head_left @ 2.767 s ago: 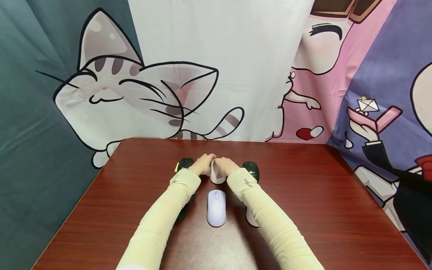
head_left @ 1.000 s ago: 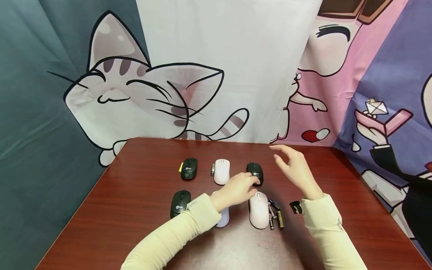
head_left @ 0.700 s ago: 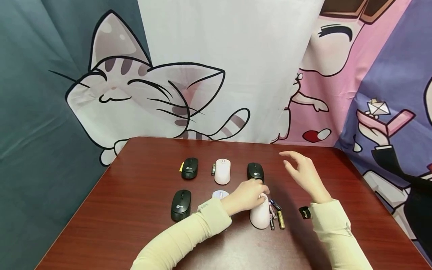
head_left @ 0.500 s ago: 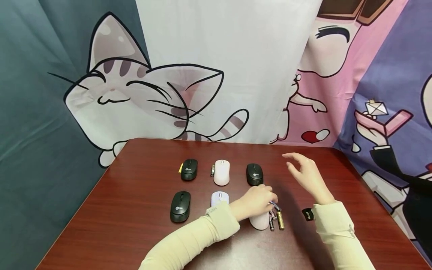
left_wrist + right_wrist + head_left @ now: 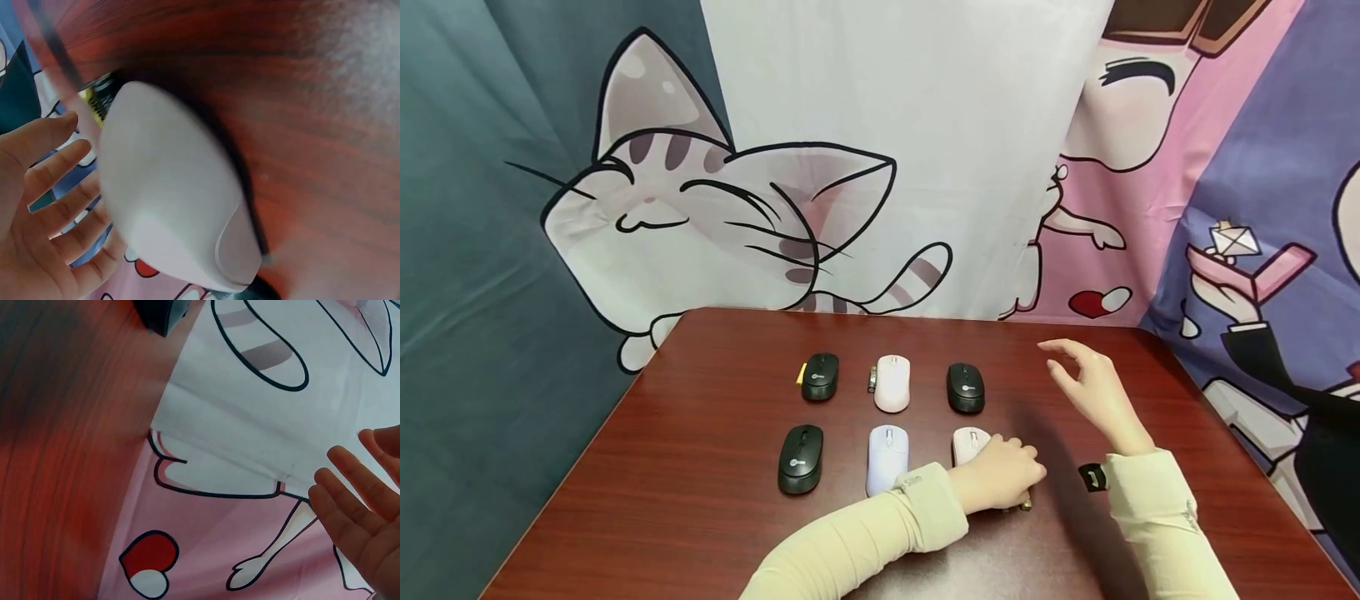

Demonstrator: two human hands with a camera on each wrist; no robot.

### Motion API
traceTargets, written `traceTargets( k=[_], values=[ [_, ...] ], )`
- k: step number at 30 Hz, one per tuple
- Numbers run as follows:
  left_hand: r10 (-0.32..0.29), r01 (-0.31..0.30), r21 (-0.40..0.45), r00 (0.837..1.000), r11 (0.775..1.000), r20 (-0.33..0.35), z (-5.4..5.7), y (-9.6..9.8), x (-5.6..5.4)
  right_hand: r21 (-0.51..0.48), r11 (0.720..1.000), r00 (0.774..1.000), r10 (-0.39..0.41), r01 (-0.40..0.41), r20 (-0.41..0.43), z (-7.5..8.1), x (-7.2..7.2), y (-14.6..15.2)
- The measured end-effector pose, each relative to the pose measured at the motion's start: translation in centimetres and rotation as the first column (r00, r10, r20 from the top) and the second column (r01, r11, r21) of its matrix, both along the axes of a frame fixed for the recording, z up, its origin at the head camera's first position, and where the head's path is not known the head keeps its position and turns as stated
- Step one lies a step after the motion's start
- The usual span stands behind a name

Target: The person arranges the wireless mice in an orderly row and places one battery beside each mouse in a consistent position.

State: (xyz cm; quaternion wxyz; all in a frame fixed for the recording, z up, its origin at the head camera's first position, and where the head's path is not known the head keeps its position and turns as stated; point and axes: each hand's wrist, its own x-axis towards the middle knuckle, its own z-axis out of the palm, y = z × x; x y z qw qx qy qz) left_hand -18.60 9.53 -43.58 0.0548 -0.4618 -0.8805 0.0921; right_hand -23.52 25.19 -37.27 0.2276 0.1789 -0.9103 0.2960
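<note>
My left hand reaches over the right side of the white mouse in the front row. In the left wrist view its fingers are spread and loosely bent, holding nothing, beside that mouse. Close to the thumb, a gold-and-black battery shows past the mouse's end; in the head view the hand covers most of the small pile of batteries. My right hand is raised over the right part of the table, fingers relaxed and holding nothing.
A lilac mouse and a black mouse share the front row. Behind stand another black mouse, a white one with a battery at its side, and a third black one. A small black piece lies near the right sleeve.
Both hands have parted from the back-row white mouse. My left hand has swept right and toward me, across the front-row white mouse to the batteries. My right hand has drifted right.
</note>
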Motion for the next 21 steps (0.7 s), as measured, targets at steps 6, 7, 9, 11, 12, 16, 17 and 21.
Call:
traceTargets(
  k=[6, 7, 9, 11, 12, 16, 17, 21],
  values=[
    [0.013, -0.014, -0.027, 1.0, 1.0, -0.008, -0.9, 0.4, 0.2, 0.002, 1.0, 1.0, -0.004, 0.004, 0.031, -0.3, 0.1, 0.6],
    [0.013, -0.013, -0.031, 1.0, 0.999, -0.006, -1.0, 0.4, 0.2, 0.003, 1.0, 0.999, -0.008, 0.007, 0.035, -0.4, 0.1, 0.7],
    [0.016, -0.016, -0.038, 1.0, 0.999, -0.004, -1.0, 0.6, 0.3, 0.009, 1.0, 0.999, -0.017, 0.017, 0.04, -0.6, 0.1, 0.9],
    [0.021, -0.021, -0.044, 1.0, 0.999, 0.0, -1.0, 0.8, 0.4, 0.012, 1.0, 0.999, -0.025, 0.025, 0.041, -0.8, 0.1, 1.2],
    [0.023, -0.023, -0.047, 1.0, 0.999, 0.0, -1.1, 0.9, 0.4, 0.013, 1.0, 0.999, -0.027, 0.026, 0.041, -0.8, 0.2, 1.3],
    [0.022, -0.021, -0.034, 1.0, 0.999, 0.005, -1.3, 1.2, 0.6, 0.009, 1.0, 0.999, -0.017, 0.017, 0.032, -1.0, 0.2, 1.4],
    [0.018, -0.017, -0.026, 1.0, 1.0, 0.008, -1.4, 1.3, 0.6, 0.009, 1.0, 1.0, -0.015, 0.014, 0.027, -1.0, 0.1, 1.4],
    [0.012, -0.012, 0.005, 0.998, 1.0, 0.057, -1.2, 1.5, 0.7, 0.011, 1.0, 1.0, -0.017, 0.017, 0.003, -1.2, 0.0, 1.3]
  ],
)
